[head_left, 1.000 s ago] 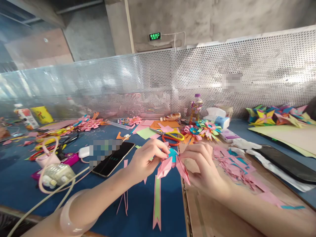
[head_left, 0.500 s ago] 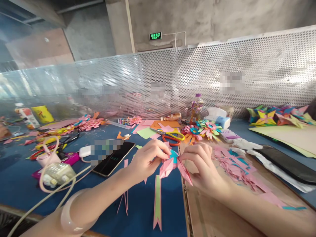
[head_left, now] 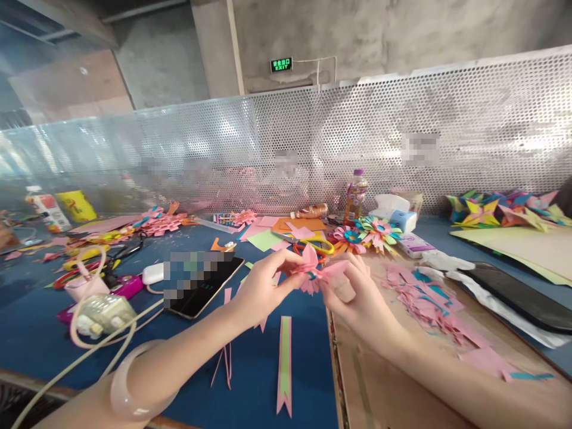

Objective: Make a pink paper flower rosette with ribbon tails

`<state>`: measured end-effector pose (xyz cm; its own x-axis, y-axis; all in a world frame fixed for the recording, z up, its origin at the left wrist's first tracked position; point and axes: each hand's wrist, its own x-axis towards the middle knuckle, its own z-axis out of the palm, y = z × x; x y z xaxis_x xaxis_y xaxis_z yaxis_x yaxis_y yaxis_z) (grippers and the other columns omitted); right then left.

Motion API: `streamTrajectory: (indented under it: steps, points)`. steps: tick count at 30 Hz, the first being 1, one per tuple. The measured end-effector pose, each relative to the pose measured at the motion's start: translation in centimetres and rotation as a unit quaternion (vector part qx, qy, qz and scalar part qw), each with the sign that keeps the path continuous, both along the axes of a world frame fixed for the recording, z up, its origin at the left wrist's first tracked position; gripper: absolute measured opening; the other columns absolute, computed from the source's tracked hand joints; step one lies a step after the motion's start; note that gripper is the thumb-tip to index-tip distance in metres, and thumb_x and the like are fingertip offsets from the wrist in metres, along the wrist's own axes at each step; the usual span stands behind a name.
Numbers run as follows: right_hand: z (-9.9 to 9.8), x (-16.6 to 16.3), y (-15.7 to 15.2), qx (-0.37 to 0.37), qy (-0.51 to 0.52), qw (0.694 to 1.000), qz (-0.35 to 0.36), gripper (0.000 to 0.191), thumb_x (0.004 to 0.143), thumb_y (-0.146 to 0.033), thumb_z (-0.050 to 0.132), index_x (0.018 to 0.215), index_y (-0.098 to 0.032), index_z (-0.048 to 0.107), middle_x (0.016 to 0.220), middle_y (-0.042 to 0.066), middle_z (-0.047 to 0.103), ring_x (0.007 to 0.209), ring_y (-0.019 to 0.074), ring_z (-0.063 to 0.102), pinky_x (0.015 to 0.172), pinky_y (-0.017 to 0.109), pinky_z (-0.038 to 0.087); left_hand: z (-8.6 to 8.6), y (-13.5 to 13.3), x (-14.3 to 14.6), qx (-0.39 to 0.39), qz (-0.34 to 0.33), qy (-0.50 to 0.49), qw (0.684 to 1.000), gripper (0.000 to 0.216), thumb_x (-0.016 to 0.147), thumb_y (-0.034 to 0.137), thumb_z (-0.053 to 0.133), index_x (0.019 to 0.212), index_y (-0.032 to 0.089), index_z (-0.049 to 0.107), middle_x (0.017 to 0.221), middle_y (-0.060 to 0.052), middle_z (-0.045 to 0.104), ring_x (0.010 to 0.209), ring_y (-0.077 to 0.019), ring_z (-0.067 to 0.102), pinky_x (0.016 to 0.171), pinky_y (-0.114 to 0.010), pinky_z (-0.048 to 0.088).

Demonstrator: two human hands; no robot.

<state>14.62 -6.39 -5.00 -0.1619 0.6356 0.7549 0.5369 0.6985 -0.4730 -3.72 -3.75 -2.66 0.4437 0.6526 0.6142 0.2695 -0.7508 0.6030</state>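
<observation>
Between my hands, above the table, is a pink paper flower [head_left: 310, 269] with a bit of blue at its middle. My left hand [head_left: 272, 285] pinches it from the left. My right hand [head_left: 357, 292] has its fingers closed on a petal at the flower's right side. Below, a green and pink paper ribbon [head_left: 285, 363] with a notched end lies flat on the blue tabletop. Thin pink paper strips [head_left: 227, 351] lie to the left of it, partly behind my left forearm.
Scissors [head_left: 319, 243] and coloured paper sheets [head_left: 266, 238] lie beyond my hands. A phone [head_left: 210, 289] and cables are at left. Finished paper flowers [head_left: 375, 233], a bottle [head_left: 356, 196] and pink paper scraps [head_left: 429, 298] are at right. A perforated metal screen [head_left: 250, 137] stands behind.
The flower has been turned, so its pink petals now face up and towards me, and less blue shows. My right hand has shifted its grip on the petal.
</observation>
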Motion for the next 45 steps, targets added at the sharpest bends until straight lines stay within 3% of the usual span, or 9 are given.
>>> streamTrajectory:
  steps: [4,12,21,27,34,37,39,42,45]
  points:
    - [-0.1,-0.1,0.4,-0.171,0.073,0.982,0.025,0.014,0.081,-0.032,0.051,0.077,-0.019,0.053,0.084,0.005,0.059,0.082,0.02,0.053,0.074,0.037,0.042,-0.7,0.8,0.2,-0.09,0.011,-0.043,0.995,0.015,0.078,0.024,0.06,0.089,0.018,0.052,0.085,-0.002,0.063,0.079,-0.014,0.062,0.068,-0.026,0.052]
    - [0.0,-0.3,0.4,-0.326,0.131,0.932,0.088,0.034,0.08,-0.047,0.05,0.087,-0.016,0.061,0.08,0.004,0.064,0.078,0.0193,0.056,0.071,0.03,0.041,-0.3,0.6,0.3,-0.155,0.033,-0.032,0.987,0.013,0.079,0.026,0.058,0.088,0.018,0.053,0.087,-0.003,0.063,0.081,-0.0145,0.061,0.069,-0.026,0.049]
    - [-0.7,-0.6,0.6,-0.39,0.186,0.898,0.089,0.042,0.073,-0.054,0.055,0.083,-0.014,0.064,0.084,0.005,0.065,0.081,0.0204,0.055,0.072,0.029,0.038,-0.6,0.9,0.2,-0.15,0.039,-0.03,0.988,0.012,0.081,0.026,0.054,0.09,0.02,0.054,0.088,-0.003,0.063,0.08,-0.0157,0.061,0.069,-0.027,0.048]
    - [-1.3,-0.7,0.7,-0.4,0.249,0.878,0.086,0.039,0.073,-0.053,0.054,0.076,-0.016,0.063,0.074,0.002,0.061,0.075,0.0171,0.052,0.065,0.026,0.037,-0.5,0.9,0.3,-0.155,0.04,-0.033,0.986,0.012,0.079,0.028,0.057,0.086,0.019,0.055,0.087,-0.004,0.064,0.08,-0.016,0.061,0.07,-0.027,0.049]
    - [-2.1,-0.8,1.2,-0.396,0.397,0.822,0.096,0.036,0.08,-0.051,0.044,0.076,-0.017,0.054,0.06,-0.002,0.048,0.049,0.0085,0.04,0.043,0.021,0.029,-0.1,0.4,0.4,-0.219,0.058,-0.048,0.973,0.018,0.078,0.034,0.056,0.09,0.021,0.053,0.086,-0.004,0.062,0.051,-0.0139,0.061,0.036,-0.021,0.044]
    - [-1.9,-0.2,1.4,-0.37,0.395,0.839,0.054,0.027,0.081,-0.043,0.044,0.088,-0.019,0.054,0.058,-0.005,0.044,0.043,0.0074,0.036,0.039,0.02,0.026,0.1,0.8,0.2,-0.235,0.081,-0.094,0.964,0.02,0.076,0.034,0.059,0.089,0.02,0.053,0.078,-0.004,0.062,0.045,-0.0138,0.06,0.033,-0.02,0.042]
    - [-1.9,0.4,1.9,-0.333,0.348,0.876,0.017,0.022,0.08,-0.036,0.044,0.092,-0.02,0.054,0.062,-0.004,0.046,0.046,0.0083,0.04,0.042,0.021,0.031,0.2,1.3,0.0,-0.255,0.099,-0.154,0.949,0.021,0.074,0.033,0.061,0.088,0.019,0.052,0.072,-0.003,0.061,0.045,-0.0142,0.06,0.033,-0.02,0.042]
    - [-2.2,1.2,3.0,-0.241,0.181,0.953,-0.022,0.021,0.08,-0.028,0.042,0.092,-0.02,0.057,0.079,0.001,0.055,0.059,0.0118,0.048,0.055,0.025,0.04,0.3,2.2,-0.5,-0.3,0.114,-0.253,0.913,0.024,0.07,0.029,0.065,0.088,0.017,0.054,0.069,-0.001,0.059,0.048,-0.0125,0.06,0.036,-0.019,0.043]
    - [-2.4,1.1,4.3,-0.157,-0.013,0.987,-0.04,0.022,0.08,-0.023,0.042,0.092,-0.019,0.061,0.091,0.005,0.059,0.078,0.0159,0.051,0.071,0.029,0.041,0.1,3.0,-1.0,-0.336,0.124,-0.31,0.881,0.024,0.068,0.027,0.066,0.087,0.015,0.056,0.071,0.0,0.057,0.05,-0.0087,0.058,0.037,-0.015,0.042]
